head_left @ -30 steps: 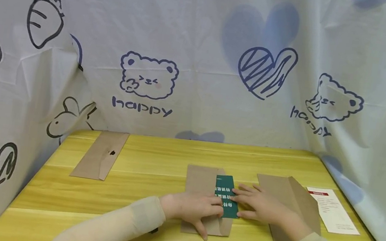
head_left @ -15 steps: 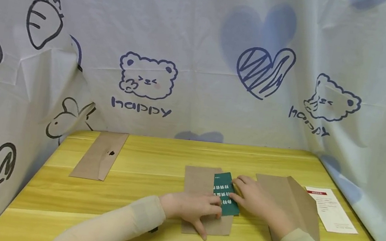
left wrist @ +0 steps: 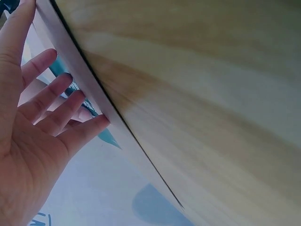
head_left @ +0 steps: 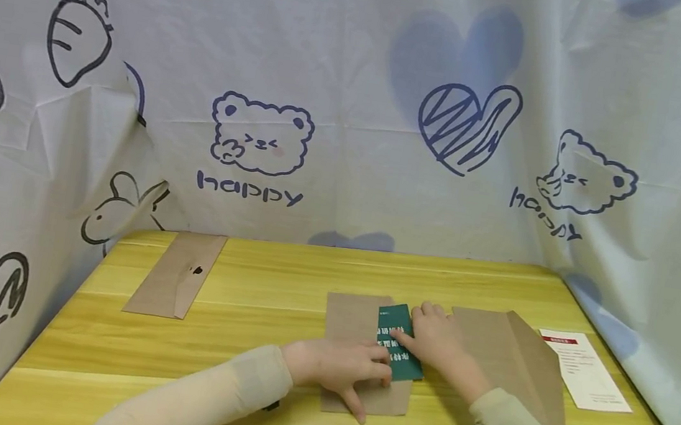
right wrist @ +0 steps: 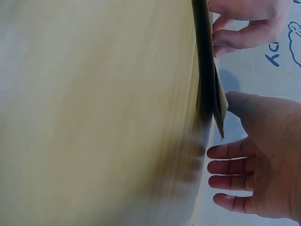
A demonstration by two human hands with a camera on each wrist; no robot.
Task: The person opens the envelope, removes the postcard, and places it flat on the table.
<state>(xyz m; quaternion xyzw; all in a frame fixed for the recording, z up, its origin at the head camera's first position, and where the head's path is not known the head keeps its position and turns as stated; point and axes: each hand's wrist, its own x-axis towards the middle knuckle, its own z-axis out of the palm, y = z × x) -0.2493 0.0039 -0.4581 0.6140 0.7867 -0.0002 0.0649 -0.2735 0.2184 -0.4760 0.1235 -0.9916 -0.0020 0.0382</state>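
Note:
A brown paper envelope (head_left: 355, 316) lies on the wooden table in the middle of the head view. Over its right side is a dark green card (head_left: 403, 368) with white print, slightly tilted. My left hand (head_left: 338, 366) rests on the envelope, fingers spread, fingertips reaching the card's left edge. With its thumb on the card, my right hand (head_left: 437, 338) lies at the card's right side, its other fingers on or near the tabletop. In the right wrist view the right hand (right wrist: 273, 155) has straight fingers, and its thumb tip touches the raised card or flap edge (right wrist: 221, 108).
Right of the hands lies another brown envelope (head_left: 485, 349) with its flap unfolded. Beside it is a white printed card (head_left: 591, 378) with a red band. A closed envelope (head_left: 168, 275) with a dark seal lies far left. White patterned cloth (head_left: 358, 84) surrounds the table.
My right hand has shifted left and its thumb has moved onto the green card. The card has turned slightly and slid a little left. My left hand has stayed in place.

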